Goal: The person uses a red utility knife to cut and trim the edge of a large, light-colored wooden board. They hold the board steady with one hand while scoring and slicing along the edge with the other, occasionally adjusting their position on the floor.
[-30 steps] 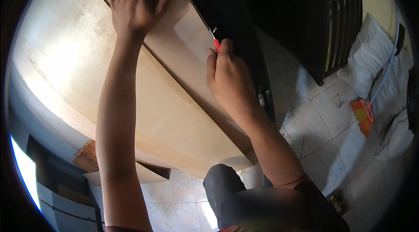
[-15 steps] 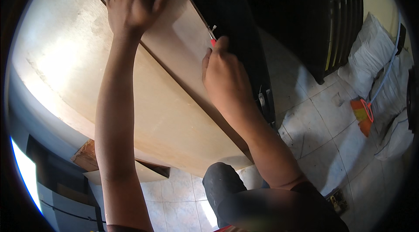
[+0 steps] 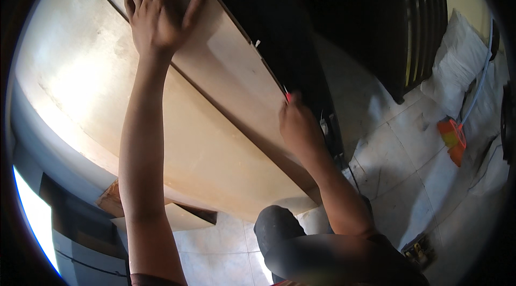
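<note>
My left hand [image 3: 158, 20] lies with spread fingers on a pale wooden board [image 3: 236, 60], a narrow strip beside a wider pale panel [image 3: 204, 141]. A dark gap runs between the two. At the board's right edge, my right hand [image 3: 302, 124] is closed around a slim tool with a red handle [image 3: 289, 97]. Its thin, light tip touches or lies very near that edge; most of the tool is hidden in the fist, so its exact kind does not show. A small white scrap [image 3: 257, 43] sticks up from the edge farther away.
Dark furniture with a slatted end [image 3: 422, 28] stands at the right. Near it are white sacks [image 3: 454, 65] and an orange broom head [image 3: 452, 141] on the tiled floor [image 3: 392, 151]. A brown wooden piece [image 3: 110, 200] lies below the panel at left.
My right hand has drawn the red-handled tool toward me and to the right along the board's edge, away from the white scrap. My left hand stays flat on the board.
</note>
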`<state>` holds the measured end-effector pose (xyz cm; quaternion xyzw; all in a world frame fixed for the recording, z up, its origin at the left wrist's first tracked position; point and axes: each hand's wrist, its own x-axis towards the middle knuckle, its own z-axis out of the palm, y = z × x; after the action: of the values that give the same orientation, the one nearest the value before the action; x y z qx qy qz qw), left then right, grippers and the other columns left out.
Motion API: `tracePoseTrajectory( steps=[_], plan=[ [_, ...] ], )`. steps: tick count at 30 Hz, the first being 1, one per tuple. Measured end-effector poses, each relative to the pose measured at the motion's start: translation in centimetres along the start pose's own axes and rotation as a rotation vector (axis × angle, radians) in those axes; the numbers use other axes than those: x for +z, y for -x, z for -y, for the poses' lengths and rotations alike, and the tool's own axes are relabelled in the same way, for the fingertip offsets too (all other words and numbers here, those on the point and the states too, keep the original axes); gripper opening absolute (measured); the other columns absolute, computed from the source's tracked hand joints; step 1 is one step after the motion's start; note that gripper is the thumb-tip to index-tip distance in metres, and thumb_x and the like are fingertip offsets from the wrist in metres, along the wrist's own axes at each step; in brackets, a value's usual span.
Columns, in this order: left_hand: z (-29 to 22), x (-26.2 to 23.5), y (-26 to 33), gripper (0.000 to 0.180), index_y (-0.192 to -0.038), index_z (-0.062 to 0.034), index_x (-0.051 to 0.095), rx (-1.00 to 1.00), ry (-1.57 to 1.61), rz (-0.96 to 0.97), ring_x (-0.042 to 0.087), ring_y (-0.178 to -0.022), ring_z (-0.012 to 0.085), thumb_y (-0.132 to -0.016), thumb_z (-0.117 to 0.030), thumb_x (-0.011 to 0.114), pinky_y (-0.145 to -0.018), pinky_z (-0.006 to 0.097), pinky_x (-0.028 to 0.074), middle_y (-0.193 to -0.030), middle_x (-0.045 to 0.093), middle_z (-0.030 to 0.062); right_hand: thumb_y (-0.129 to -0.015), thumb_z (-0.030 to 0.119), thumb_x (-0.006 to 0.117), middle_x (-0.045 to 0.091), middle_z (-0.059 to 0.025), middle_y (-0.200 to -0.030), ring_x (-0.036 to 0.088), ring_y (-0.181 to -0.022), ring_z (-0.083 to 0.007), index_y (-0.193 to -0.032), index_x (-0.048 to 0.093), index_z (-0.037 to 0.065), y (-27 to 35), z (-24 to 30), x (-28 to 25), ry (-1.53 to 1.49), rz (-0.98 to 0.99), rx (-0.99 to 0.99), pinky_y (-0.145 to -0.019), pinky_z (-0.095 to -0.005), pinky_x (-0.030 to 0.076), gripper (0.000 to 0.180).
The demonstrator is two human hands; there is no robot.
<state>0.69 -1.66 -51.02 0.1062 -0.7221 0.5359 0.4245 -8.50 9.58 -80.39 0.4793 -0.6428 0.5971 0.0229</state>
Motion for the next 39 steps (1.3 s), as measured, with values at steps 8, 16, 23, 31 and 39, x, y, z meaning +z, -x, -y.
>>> tracePoseTrajectory(
  steps=[8, 16, 23, 31, 39],
  plan=[
    [-1.0, -1.1, -1.2, 0.087, -0.162, -0.0086, 0.033, -0.1, -0.114, 0.135, 0.02, -0.159, 0.0379, -0.096, -0.064, 0.047, -0.129, 0.056, 0.013, -0.17, 0.027, 0.0192, -0.103, 0.02, 0.065, 0.065, -0.0191, -0.074, 0.072, -0.062, -0.0344, -0.129, 0.042, -0.005, 8.8, 4.0, -15.0, -0.167, 0.151, 0.193, -0.053, -0.0375, 0.054, 0.043],
    [0.2, 0.2, -0.1, 0.087, -0.162, -0.0107, 0.034, -0.05, -0.139, 0.018, 0.021, -0.159, 0.0367, -0.096, -0.066, 0.044, -0.13, 0.055, 0.013, -0.17, 0.027, 0.0179, -0.091, 0.015, 0.078, 0.054, 0.0008, -0.066, 0.055, -0.065, -0.0098, -0.101, 0.063, 0.0, 11.4, -5.4, -19.4, -0.546, 0.102, 0.652, -0.061, -0.0277, 0.045, 0.023],
    [-0.6, 0.1, -0.1, 0.084, -0.162, -0.0103, 0.034, -0.07, -0.162, 0.011, 0.021, -0.159, 0.0348, -0.095, -0.06, 0.048, -0.13, 0.054, 0.012, -0.17, 0.027, 0.0178, -0.09, 0.017, 0.079, 0.055, -0.0145, -0.064, 0.054, -0.057, -0.0272, -0.08, 0.056, -0.001, 24.7, -21.5, -11.6, -0.171, 0.159, 1.066, -0.059, -0.04, 0.044, 0.031],
    [0.1, -0.3, 0.2, 0.083, -0.163, -0.0107, 0.032, -0.056, -0.171, 0.031, 0.019, -0.16, 0.0335, -0.096, -0.057, 0.048, -0.131, 0.052, 0.012, -0.17, 0.027, 0.0171, -0.094, 0.021, 0.079, 0.07, -0.0021, -0.091, 0.054, -0.066, -0.0059, -0.12, 0.069, 0.0, 0.5, -2.4, -12.1, -0.326, -0.133, 0.008, -0.058, -0.0227, 0.043, 0.035],
    [-0.6, -0.1, -0.4, 0.081, -0.163, -0.0119, 0.032, -0.092, -0.119, 0.035, 0.02, -0.159, 0.0333, -0.094, -0.049, 0.053, -0.131, 0.052, 0.012, -0.17, 0.028, 0.0175, -0.097, 0.012, 0.074, 0.054, 0.0052, -0.062, 0.046, -0.045, -0.0035, -0.106, 0.071, 0.001, -10.4, 3.1, -4.7, -0.892, 0.128, 0.111, -0.042, -0.0236, 0.038, 0.014]
  ],
)
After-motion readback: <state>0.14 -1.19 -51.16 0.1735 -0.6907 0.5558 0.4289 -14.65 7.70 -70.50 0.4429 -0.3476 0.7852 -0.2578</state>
